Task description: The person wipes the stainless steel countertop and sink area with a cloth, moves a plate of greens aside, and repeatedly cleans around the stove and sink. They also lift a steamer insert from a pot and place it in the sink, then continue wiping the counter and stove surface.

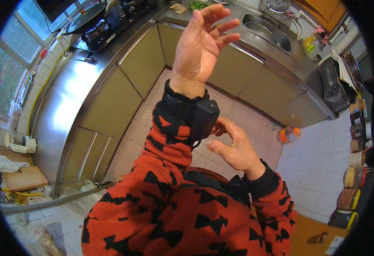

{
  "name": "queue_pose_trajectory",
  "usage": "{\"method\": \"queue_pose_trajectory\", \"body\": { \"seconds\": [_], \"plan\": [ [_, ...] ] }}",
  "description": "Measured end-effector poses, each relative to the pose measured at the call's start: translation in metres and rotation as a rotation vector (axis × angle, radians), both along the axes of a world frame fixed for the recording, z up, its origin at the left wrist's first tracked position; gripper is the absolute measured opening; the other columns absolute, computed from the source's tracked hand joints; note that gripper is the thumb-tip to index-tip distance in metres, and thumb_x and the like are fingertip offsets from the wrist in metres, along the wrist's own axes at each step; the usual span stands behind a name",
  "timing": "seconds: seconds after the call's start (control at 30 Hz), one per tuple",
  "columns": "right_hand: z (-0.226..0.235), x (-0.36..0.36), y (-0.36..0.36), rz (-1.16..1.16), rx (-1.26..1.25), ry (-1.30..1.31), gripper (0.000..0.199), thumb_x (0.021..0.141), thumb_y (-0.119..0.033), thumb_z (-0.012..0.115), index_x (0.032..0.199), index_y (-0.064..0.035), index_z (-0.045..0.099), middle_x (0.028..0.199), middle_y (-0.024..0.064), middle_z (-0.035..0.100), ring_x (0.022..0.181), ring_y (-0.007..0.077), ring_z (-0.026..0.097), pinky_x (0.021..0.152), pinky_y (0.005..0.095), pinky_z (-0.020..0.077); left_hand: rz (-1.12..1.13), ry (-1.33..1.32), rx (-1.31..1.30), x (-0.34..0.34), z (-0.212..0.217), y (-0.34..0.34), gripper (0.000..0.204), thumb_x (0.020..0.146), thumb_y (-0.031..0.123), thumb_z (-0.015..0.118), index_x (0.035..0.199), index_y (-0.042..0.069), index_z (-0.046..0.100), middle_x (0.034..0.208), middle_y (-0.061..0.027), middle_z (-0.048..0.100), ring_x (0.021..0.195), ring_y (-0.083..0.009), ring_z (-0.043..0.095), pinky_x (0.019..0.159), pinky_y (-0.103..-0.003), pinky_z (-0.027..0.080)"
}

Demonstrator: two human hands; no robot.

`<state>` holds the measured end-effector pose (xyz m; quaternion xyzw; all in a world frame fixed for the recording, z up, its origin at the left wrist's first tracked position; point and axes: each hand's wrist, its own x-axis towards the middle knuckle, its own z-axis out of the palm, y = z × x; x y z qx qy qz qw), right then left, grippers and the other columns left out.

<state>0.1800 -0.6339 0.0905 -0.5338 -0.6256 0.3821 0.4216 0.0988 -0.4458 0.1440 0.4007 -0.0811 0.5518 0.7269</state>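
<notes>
My left hand [199, 49] is raised in front of the counter edge, palm turned toward me and fingers spread, with nothing in it. Around that wrist, over the red and black patterned sleeve, sits a black box-shaped device [205, 118]. Lower and to the right, my right hand [238, 148] has its thumb apart and its fingers loosely bent. Its fingertips are close beside the device; whether they touch it I cannot tell. No object shows in the right hand.
A steel counter [56, 113] runs along the left, with a wok [86, 19] on the stove. Beyond my left hand lie leafy greens [199, 5] and a sink [266, 32]. An orange-lidded jar [290, 135] stands right on the floor. Packed shelves line the right; a cutting board [26, 178] sits left.
</notes>
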Motion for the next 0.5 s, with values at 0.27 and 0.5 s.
{"method": "queue_pose_trajectory", "body": {
  "seconds": [0.27,0.5],
  "plan": [
    [0.002,-0.017,-0.003,-0.113,0.12,-0.051,0.036,0.073,-0.03,0.072,0.069,0.0005,0.054,0.063,0.01,0.048,0.057,0.0232,0.048,0.051,0.0343,0.038,0.307,0.128,0.075,0.012,0.0,-0.027,0.04,0.098,0.034,0.033,0.115,0.002,0.05,0.111,-0.0134,0.055,0.1,-0.0258,0.057,0.08,-0.038,0.051],
    [0.007,-0.017,-0.015,-0.108,0.11,0.027,0.031,0.073,-0.027,0.071,0.073,-0.0005,0.055,0.061,0.0099,0.049,0.051,0.0253,0.049,0.048,0.0344,0.0395,0.597,0.16,0.335,0.015,0.016,-0.041,0.042,0.098,0.036,0.033,0.115,0.002,0.05,0.111,-0.0136,0.056,0.096,-0.0256,0.06,0.077,-0.036,0.052]
  ]
}}
